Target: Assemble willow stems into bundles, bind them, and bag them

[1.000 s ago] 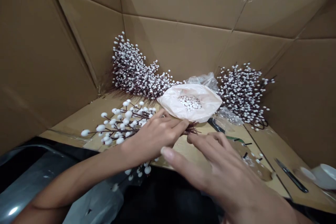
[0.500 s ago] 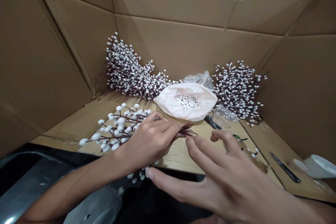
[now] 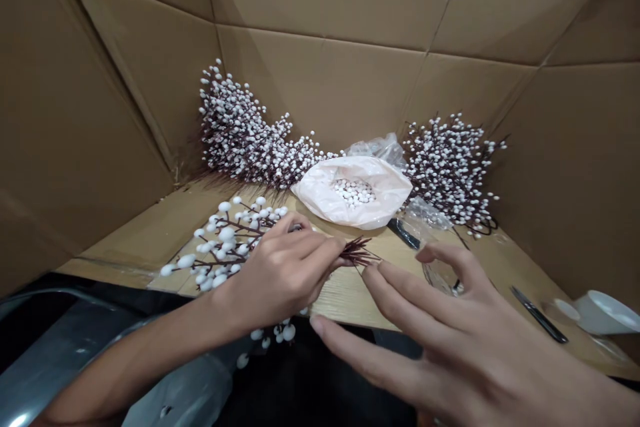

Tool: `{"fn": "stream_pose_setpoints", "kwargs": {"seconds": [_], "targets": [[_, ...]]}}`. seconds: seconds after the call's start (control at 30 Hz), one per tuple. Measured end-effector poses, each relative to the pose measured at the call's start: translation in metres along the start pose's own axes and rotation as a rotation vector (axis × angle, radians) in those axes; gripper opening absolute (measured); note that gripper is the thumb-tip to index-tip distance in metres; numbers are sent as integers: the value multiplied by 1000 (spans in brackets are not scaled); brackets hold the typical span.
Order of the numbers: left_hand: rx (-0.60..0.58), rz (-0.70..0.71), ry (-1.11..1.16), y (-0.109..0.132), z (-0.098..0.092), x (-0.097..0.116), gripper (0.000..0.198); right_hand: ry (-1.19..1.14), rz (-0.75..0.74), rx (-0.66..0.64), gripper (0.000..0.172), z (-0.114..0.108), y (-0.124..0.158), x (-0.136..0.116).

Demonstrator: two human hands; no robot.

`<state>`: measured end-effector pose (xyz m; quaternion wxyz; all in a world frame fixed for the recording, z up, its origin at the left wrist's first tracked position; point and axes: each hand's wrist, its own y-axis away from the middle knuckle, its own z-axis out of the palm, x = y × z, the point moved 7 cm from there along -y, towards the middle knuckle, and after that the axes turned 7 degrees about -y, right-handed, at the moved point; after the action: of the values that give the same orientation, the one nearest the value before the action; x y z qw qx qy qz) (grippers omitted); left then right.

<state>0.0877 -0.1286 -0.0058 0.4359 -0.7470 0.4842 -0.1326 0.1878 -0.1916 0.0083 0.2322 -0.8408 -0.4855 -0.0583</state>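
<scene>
My left hand (image 3: pixel 290 260) is closed around a bunch of artificial berry stems (image 3: pixel 227 233), dark reddish-brown with white berries. The berry heads fan out to the left of the fist, and a few hang below it past the table edge. Bare stem ends (image 3: pixel 357 252) poke out on the right side of the fist. My right hand (image 3: pixel 440 327) is open, its fingers spread. Two of its fingertips are at the stem ends, apparently touching them, while the thumb points left below.
Behind the hands lies a white bag (image 3: pixel 320 197) of loose white berries. Berry stems are heaped at back left (image 3: pixel 245 133) and back right (image 3: pixel 447 170). A black-handled tool (image 3: pixel 404 235), a knife (image 3: pixel 540 315) and a white cup (image 3: pixel 607 313) lie on the table. Cardboard walls (image 3: pixel 320 80) enclose it.
My right hand has shifted slightly right, its thumb moving away from the hanging berries. The left hand keeps its grip, and the bunch has turned a little.
</scene>
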Motion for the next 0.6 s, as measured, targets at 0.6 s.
{"fn": "stream_pose_setpoints", "kwargs": {"seconds": [0.6], "targets": [[87,23,82,4,-8,5,12,-104,27,8,45,0,8,-3]]}}
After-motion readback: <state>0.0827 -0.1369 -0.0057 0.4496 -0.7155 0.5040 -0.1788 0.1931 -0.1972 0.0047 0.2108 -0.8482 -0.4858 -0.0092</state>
